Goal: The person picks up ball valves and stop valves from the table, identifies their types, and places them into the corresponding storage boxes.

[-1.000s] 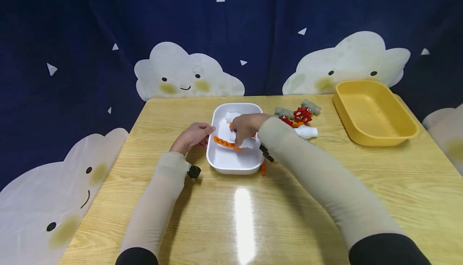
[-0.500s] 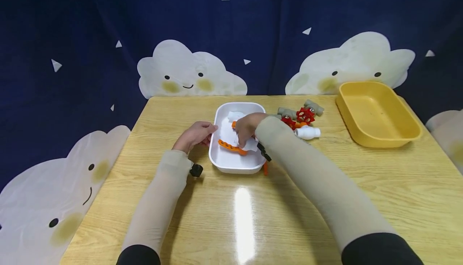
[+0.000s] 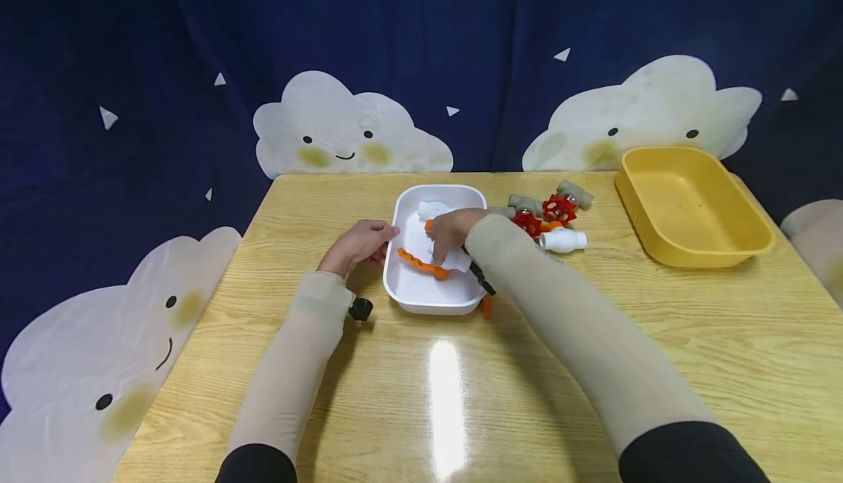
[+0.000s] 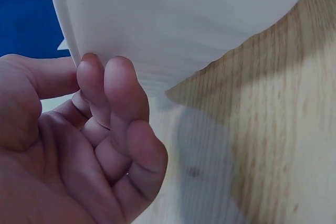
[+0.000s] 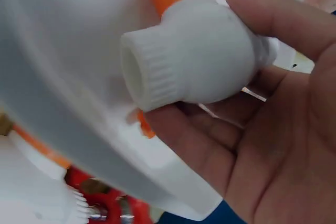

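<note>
A white tray point(image 3: 421, 294) holds white valve pieces with orange handles. My left hand point(image 3: 361, 244) pinches the tray's left rim; in the left wrist view the thumb and fingertips of my left hand point(image 4: 100, 140) meet on the rim of the white tray point(image 4: 157, 19). Over the tray, my right hand point(image 3: 454, 229) grips a white valve point(image 3: 454, 261) with an orange handle point(image 3: 421, 265). The right wrist view shows the thumb and fingers of my right hand point(image 5: 262, 114) around the white valve point(image 5: 205, 51). Another white valve point(image 3: 431, 210) lies at the tray's back.
Right of the tray lie grey valves point(image 3: 574, 194) with red wheels point(image 3: 560, 209) and a white valve point(image 3: 563, 240). A yellow bin point(image 3: 691, 255) stands at the back right. An orange piece point(image 3: 486, 306) shows by the tray's right front corner.
The view has shifted slightly, moving the scene a little rightward in the picture. The valve in my right hand has turned slightly, its orange handle tilting. My left hand stays on the rim.
</note>
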{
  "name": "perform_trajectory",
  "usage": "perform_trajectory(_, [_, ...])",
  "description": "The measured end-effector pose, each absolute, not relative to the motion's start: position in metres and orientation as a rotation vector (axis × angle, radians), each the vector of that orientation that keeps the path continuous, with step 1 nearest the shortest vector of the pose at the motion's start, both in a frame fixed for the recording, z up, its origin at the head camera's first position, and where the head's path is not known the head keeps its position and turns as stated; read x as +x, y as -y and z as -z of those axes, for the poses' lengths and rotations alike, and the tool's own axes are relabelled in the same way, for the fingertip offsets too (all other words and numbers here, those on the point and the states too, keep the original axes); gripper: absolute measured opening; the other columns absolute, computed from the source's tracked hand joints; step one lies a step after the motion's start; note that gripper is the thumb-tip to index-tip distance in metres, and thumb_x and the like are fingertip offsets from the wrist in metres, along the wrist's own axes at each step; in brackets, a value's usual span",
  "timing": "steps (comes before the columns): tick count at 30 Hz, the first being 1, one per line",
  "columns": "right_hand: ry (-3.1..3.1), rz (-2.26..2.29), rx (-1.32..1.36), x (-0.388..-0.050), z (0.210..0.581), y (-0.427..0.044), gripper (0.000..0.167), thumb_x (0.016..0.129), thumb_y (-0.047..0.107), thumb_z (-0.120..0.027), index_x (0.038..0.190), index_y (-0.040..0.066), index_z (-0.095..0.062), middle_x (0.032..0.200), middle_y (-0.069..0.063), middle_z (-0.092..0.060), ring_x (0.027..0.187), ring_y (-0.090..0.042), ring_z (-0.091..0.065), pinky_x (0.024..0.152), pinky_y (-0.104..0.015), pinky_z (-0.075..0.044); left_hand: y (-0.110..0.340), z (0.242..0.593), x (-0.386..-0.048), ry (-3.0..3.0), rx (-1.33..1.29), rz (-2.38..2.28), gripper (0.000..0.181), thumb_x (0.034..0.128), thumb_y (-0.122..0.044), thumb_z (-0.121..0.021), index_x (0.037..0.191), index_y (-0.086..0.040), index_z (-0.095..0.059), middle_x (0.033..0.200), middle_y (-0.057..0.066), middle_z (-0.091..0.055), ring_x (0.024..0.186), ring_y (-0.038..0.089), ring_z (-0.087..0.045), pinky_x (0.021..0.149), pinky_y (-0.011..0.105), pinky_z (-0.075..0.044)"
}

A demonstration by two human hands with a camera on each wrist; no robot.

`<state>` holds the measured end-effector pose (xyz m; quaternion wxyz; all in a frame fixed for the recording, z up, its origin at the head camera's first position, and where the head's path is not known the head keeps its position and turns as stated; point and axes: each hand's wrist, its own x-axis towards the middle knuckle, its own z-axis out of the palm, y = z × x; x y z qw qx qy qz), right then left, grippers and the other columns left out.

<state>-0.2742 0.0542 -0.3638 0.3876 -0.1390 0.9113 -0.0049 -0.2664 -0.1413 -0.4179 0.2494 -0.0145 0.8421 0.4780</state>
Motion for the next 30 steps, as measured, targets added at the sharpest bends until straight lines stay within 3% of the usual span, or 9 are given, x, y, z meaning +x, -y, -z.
perform_trajectory(2, [-2.325, -0.007, -0.299, -0.2735, 0.3649, -0.0547, 0.052, 0.091, 0.042, -0.065, 0.137, 0.017, -0.057, 0.132, -0.004, -0.056, 0.110, -0.020, -0.053, 0.093, -0.034, -0.045, 0.1415, 0.4184, -0.2665, -2.292, -0.041, -1.302, 0.031, 0.1034, -0.032, -0.050, 0.083, -0.009, -0.055, 0.066, -0.001, -0.054, 0.058, 0.014, -0.056, 0.063, 0.030, -0.049])
perform_trajectory(5, [-2.338, -0.050, -0.252, -0.2726, 0.3654, -0.0562, 0.045, 0.092, 0.043, -0.065, 0.128, 0.017, -0.062, 0.124, -0.005, -0.058, 0.110, -0.022, -0.053, 0.092, -0.034, -0.047, 0.1421, 0.4190, -0.2671, -2.293, -0.040, -1.300, 0.032, 0.1036, -0.033, -0.050, 0.083, -0.009, -0.055, 0.066, -0.001, -0.054, 0.057, 0.013, -0.056, 0.063, 0.031, -0.049])
perform_trajectory(30, [-2.332, -0.037, -0.332, -0.2754, 0.3704, -0.0625, 0.048, 0.092, 0.042, -0.065, 0.130, 0.012, -0.058, 0.118, -0.004, -0.057, 0.104, -0.021, -0.053, 0.085, -0.032, -0.044, 0.1415, 0.4210, -0.2677, -2.291, -0.061, -1.288, 0.031, 0.1037, -0.035, -0.050, 0.087, -0.009, -0.057, 0.068, 0.000, -0.054, 0.061, 0.015, -0.055, 0.064, 0.030, -0.049])
